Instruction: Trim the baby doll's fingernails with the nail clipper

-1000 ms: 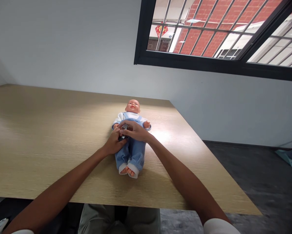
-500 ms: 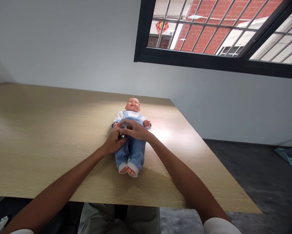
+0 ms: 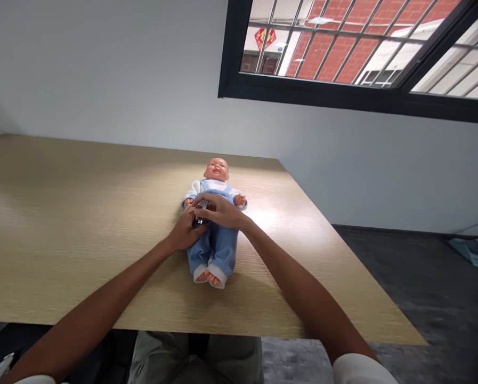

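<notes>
A baby doll (image 3: 213,234) in a white top and blue denim dungarees lies on its back on the wooden table (image 3: 82,224), head away from me. My left hand (image 3: 185,232) and my right hand (image 3: 220,212) meet over the doll's chest, fingers curled. Between them they pinch a small dark and silver object (image 3: 201,212) beside the doll's small hand (image 3: 188,202). I cannot make out what the object is. The doll's bare feet (image 3: 209,277) point toward me.
The table's right edge (image 3: 342,250) drops to a dark grey floor (image 3: 430,288). A white wall and a black-framed barred window (image 3: 342,58) stand behind. A teal object (image 3: 474,250) lies on the floor at far right.
The view has tilted slightly; both hands stay on the doll's chest with only tiny finger shifts around the small object.
</notes>
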A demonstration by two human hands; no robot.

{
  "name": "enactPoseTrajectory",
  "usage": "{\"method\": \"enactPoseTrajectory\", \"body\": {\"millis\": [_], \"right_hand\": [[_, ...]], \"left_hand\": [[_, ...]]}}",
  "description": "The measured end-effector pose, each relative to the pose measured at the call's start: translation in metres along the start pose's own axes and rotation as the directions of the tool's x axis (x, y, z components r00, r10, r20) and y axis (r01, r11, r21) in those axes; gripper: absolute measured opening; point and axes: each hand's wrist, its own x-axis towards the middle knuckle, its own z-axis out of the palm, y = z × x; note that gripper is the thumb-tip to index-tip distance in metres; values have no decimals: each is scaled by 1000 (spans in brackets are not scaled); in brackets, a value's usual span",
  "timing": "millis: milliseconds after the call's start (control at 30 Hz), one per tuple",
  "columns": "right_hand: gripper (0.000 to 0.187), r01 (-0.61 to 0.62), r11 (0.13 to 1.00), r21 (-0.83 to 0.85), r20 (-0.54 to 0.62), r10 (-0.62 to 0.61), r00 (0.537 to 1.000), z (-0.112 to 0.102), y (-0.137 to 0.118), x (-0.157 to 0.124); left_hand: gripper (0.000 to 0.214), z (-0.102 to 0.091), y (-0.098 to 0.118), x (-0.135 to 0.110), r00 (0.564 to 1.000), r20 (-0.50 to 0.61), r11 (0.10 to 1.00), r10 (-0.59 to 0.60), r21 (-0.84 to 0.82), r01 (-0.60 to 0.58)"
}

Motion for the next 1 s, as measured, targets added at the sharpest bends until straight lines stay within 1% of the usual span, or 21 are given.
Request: {"method": "enactPoseTrajectory", "body": {"millis": [133, 233, 433, 533, 800, 933, 1000], "right_hand": [[33, 3, 1000, -6, 5, -3, 1000, 0, 1, 0], [35, 4, 1000, -5, 17, -4, 1000, -1, 2, 1], [37, 12, 1000, 1, 20, -12, 1000, -1, 1, 0], [37, 8, 1000, 3, 12, -8, 1000, -1, 0, 0], [33, -21, 1000, 8, -2, 21, 1000, 1, -6, -2], [24, -22, 1000, -7, 4, 22, 1000, 0, -9, -2], [23, -13, 1000, -7, 9, 13, 1000, 0, -9, -2]], "left_hand": [[38, 0, 1, 0, 1000, 2, 1000, 28, 5, -28], [43, -1, 1, 0, 1000, 2, 1000, 26, 3, -26], [44, 0, 0, -1, 1000, -2, 999, 12, -30, -12], [44, 0, 1, 0, 1000, 8, 1000, 15, -19, -15], [43, -2, 5, 0, 999, -5, 999, 35, -27, -35], [43, -2, 6, 1, 1000, 4, 1000, 24, -20, -24], [42, -2, 6, 0, 1000, -1, 999, 29, -22, -29]]}}
